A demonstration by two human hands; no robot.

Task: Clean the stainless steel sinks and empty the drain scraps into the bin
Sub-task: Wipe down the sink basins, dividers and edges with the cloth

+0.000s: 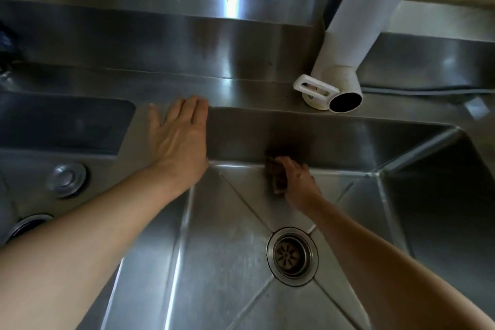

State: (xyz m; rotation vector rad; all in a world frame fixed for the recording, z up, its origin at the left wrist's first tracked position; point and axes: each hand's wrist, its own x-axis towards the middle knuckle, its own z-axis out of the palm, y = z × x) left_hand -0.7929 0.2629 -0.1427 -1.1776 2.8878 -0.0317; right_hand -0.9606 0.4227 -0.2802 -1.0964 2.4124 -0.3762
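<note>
At nine o'clock lies a smaller steel basin (67, 126), with a round steel plug (67, 179) on its floor. Toward ten o'clock of centre, the left hand (179, 139) lies flat on the divider between the basins, its fingers straight and released. In the middle sits the large stainless steel sink (214, 262). Just right of centre, the right hand (297, 179) grasps a brown sponge (276, 177), fingers curled over it, pressing it where the sink's back wall meets the floor. At five o'clock is the drain strainer (292, 256). At one o'clock a white faucet (356, 35) overhangs the sink.
</note>
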